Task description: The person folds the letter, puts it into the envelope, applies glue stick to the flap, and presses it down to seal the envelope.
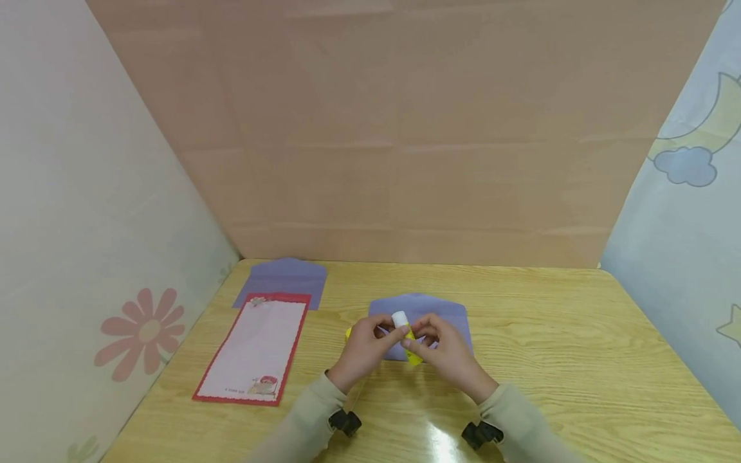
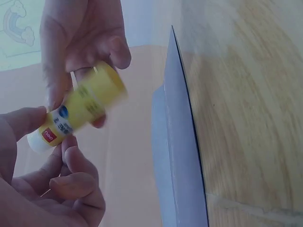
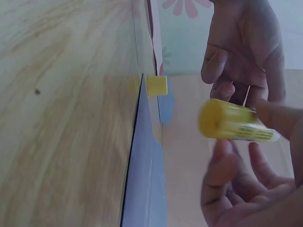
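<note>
A yellow glue stick [image 1: 413,350] with a white end is held tilted between both hands. My left hand [image 1: 366,344] pinches it near the white end, its thumb on the barrel. My right hand [image 1: 448,360] holds it from the other side with thumb and fingertips. The printed label [image 2: 61,120] and the yellow end show in the left wrist view. Below the hands lies a purple envelope [image 1: 417,305] with its flap raised toward the back; the hands partly cover it.
A small yellow piece [image 3: 157,85] stands on the table beside the envelope, mostly behind my left hand in the head view. At the left lie a red-bordered sheet [image 1: 255,350] and, partly under it, a second purple envelope [image 1: 286,280]. Paper walls [image 1: 405,161] enclose the table.
</note>
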Tool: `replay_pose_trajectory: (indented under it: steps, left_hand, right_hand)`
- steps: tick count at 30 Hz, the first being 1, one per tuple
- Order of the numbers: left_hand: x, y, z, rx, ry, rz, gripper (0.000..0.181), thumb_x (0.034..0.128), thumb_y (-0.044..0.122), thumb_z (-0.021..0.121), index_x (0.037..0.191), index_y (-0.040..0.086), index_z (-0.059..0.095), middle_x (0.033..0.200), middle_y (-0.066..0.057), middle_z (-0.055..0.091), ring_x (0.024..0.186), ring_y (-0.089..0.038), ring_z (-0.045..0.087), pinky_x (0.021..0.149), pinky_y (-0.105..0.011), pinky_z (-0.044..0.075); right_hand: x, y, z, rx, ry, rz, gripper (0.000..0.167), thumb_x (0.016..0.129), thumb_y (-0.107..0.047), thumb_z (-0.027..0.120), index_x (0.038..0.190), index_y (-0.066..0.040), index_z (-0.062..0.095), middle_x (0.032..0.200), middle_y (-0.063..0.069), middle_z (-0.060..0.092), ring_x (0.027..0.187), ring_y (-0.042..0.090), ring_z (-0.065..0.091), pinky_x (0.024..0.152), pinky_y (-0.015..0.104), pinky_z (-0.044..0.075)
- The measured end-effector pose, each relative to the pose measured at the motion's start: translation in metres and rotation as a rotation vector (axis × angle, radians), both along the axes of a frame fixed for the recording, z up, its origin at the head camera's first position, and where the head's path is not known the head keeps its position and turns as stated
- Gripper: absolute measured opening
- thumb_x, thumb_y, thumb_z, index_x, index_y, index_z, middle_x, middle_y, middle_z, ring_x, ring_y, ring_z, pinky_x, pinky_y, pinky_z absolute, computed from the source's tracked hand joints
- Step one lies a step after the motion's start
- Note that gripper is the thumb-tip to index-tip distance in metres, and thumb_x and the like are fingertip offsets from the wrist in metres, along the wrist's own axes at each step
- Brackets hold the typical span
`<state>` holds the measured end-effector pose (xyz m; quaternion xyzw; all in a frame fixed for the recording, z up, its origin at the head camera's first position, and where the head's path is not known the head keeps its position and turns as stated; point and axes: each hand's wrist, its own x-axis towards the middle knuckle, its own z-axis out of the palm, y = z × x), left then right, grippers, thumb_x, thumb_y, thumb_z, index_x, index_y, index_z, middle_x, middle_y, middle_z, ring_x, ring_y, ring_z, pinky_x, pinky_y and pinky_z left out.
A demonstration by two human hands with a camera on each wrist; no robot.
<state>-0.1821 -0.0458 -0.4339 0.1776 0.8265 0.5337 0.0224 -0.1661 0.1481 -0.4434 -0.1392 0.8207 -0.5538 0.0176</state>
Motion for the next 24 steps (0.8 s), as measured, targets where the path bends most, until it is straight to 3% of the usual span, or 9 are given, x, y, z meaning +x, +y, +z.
replay_pose_trajectory:
  steps: [6,12,24]
  left_hand:
    - [0.0002,-0.0008,0.0006,-0.008,0.01,0.044,0.024,0.0942,0.038,0.07,0.092,0.013,0.069,0.085,0.003,0.063,0.068,-0.012,0.055,0.057,-0.026,0.048]
    - [-0.0007,-0.0018,-0.0008,0.012,-0.002,0.034,0.025,0.0949,0.037,0.069,0.093,0.012,0.07,0.083,0.003,0.063,0.067,-0.012,0.054,0.056,-0.026,0.046]
    - [-0.0023,-0.0029,-0.0037,0.035,-0.031,0.01,0.028,0.0973,0.036,0.066,0.097,0.008,0.07,0.089,-0.002,0.064,0.073,-0.015,0.055,0.061,-0.026,0.047]
  right_hand:
    - [0.0007,0.0021,-0.0041,0.094,-0.018,0.069,0.049,0.081,-0.02,0.084,0.12,-0.007,0.057,0.102,0.009,0.063,0.076,0.02,0.062,0.067,0.028,0.052]
    - [0.0003,0.0022,-0.0047,0.105,-0.052,0.094,0.047,0.082,-0.014,0.083,0.119,-0.004,0.056,0.095,0.008,0.064,0.071,0.019,0.063,0.062,0.029,0.053]
    - [-0.0005,0.0066,-0.0026,0.109,-0.075,0.156,0.048,0.088,-0.018,0.078,0.127,-0.004,0.056,0.1,0.01,0.068,0.077,0.019,0.065,0.061,0.031,0.052]
